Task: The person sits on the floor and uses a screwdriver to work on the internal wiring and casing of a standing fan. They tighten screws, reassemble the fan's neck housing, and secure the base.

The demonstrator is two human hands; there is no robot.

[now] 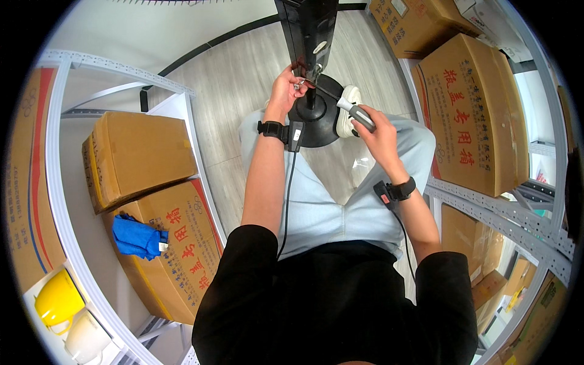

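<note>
My right hand (383, 137) is wrapped round the grey-and-white handle of a screwdriver (357, 115). Its shaft points left and up toward the lower end of a tall black upright housing (304, 33). At that end my left hand (281, 94) pinches a small shiny metal piece (298, 85), too small to make out exactly. Whether the screwdriver tip touches anything there is unclear. Below the housing a short black post stands on a round black base (316, 139), set on the floor between my feet.
Cardboard boxes (146, 155) fill the white metal shelf at left, with a blue cloth (137, 236) on one. Yellow (59, 299) and white cups (87, 337) sit lower left. More boxes (465, 115) stand on the right shelf. A white shoe (348, 115) borders the base. Cables (289, 194) trail from both wrist straps.
</note>
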